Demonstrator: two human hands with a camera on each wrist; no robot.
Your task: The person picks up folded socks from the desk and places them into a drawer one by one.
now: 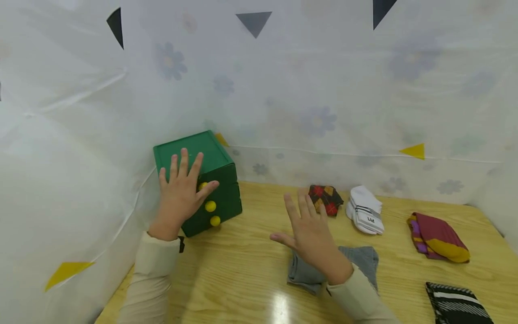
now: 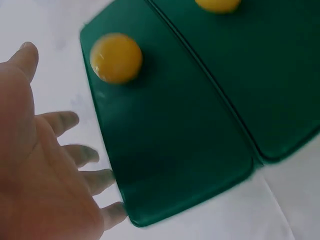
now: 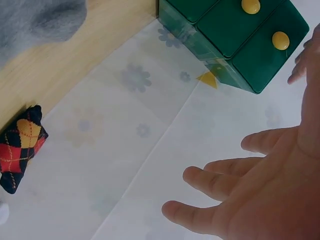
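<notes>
A green box of drawers with three yellow knobs stands at the table's back left corner. My left hand lies over its top front edge with straight, spread fingers and the thumb by the top knob. In the left wrist view the fingers reach the edge of the top drawer front, beside a yellow knob. My right hand hovers open, fingers spread, above a grey sock and holds nothing. The right wrist view shows that hand and the green box beyond it.
Folded socks lie on the wooden table: an argyle pair, a white pair, a maroon and yellow pair and a black striped pair. White flowered sheeting walls the table at the back and left.
</notes>
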